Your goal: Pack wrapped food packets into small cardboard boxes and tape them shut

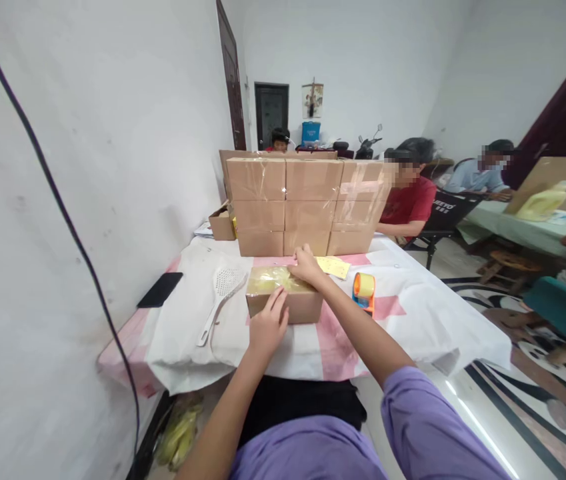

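While the open carton (284, 298) rests on the bench (413, 313), the left hand (269, 326) lies flat against its near side, fingers spread; the right hand (306, 265) pinches its far flap.

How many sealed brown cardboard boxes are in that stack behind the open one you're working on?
9 sealed brown cardboard boxes show, stacked three wide and three high at the table's far edge, behind the open cardboard box under both hands. More may be hidden behind them.

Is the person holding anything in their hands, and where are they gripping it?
Both hands rest on the small cardboard box: left hand on its near edge, right hand on its far top edge. Pressing, not lifting.
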Tool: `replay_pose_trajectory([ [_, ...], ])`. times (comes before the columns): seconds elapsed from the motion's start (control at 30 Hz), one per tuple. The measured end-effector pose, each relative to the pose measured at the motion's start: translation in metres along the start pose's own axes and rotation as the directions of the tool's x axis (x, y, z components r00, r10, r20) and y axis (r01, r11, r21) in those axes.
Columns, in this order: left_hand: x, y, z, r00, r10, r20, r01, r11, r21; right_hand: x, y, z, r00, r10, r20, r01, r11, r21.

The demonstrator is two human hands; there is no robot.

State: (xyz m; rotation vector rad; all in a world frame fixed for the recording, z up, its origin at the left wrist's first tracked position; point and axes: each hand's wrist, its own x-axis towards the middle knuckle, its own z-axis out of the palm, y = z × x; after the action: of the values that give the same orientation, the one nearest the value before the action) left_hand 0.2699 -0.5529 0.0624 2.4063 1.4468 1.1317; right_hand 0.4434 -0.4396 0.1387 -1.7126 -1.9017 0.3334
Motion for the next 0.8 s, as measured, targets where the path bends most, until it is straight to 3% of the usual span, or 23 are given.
replay_pose_trajectory([
  [0.13, -0.004, -0.002, -0.004, 1.000, 0.025, -0.002, -0.025, 1.000, -0.013, -0.015, 0.018, -0.019, 0.999, 0.022, -0.043, -0.019, 0.996, 0.084],
  [0.2, -0.003, -0.014, -0.008, 0.991, 0.004, -0.131, -0.009, 0.999, -0.038, -0.033, 0.032, -0.031, 1.000, -0.010, -0.023, 0.013, 0.988, 0.151],
  [0.23, -0.002, -0.024, -0.010, 0.968, -0.048, -0.247, 0.035, 0.998, -0.056, -0.045, 0.040, -0.035, 0.999, -0.041, -0.007, 0.042, 0.982, 0.186],
  [0.3, 0.005, -0.047, -0.013, 0.846, -0.236, -0.478, 0.191, 0.971, -0.142, -0.069, 0.056, -0.034, 0.994, -0.107, 0.016, 0.100, 0.965, 0.241],
  [0.33, 0.010, -0.058, -0.014, 0.807, -0.348, -0.477, 0.256, 0.934, -0.248, -0.081, 0.063, -0.030, 0.992, -0.127, 0.023, 0.117, 0.958, 0.261],
  [0.4, 0.019, -0.074, -0.013, 0.823, -0.511, -0.246, 0.363, 0.808, -0.464, -0.100, 0.073, -0.016, 0.986, -0.165, 0.026, 0.149, 0.938, 0.312],
  [0.47, 0.025, -0.078, -0.013, 0.836, -0.549, -0.024, 0.431, 0.683, -0.590, -0.115, 0.077, -0.001, 0.978, -0.209, -0.008, 0.197, 0.906, 0.374],
  [0.5, 0.027, -0.076, -0.014, 0.835, -0.550, 0.024, 0.443, 0.646, -0.622, -0.122, 0.077, 0.005, 0.972, -0.231, -0.040, 0.228, 0.890, 0.395],
  [0.6, 0.042, -0.056, -0.019, 0.840, -0.542, 0.027, 0.424, 0.625, -0.656, -0.140, 0.074, 0.004, 0.952, -0.241, -0.187, 0.295, 0.880, 0.373],
  [0.7, 0.085, -0.017, -0.017, 0.900, -0.431, 0.061, 0.353, 0.642, -0.681, -0.159, 0.075, -0.029, 0.909, -0.173, -0.379, 0.295, 0.910, 0.292],
  [0.8, 0.151, 0.045, 0.007, 0.967, -0.234, 0.102, 0.232, 0.641, -0.732, -0.178, 0.090, -0.083, 0.795, -0.090, -0.600, 0.239, 0.955, 0.173],
])
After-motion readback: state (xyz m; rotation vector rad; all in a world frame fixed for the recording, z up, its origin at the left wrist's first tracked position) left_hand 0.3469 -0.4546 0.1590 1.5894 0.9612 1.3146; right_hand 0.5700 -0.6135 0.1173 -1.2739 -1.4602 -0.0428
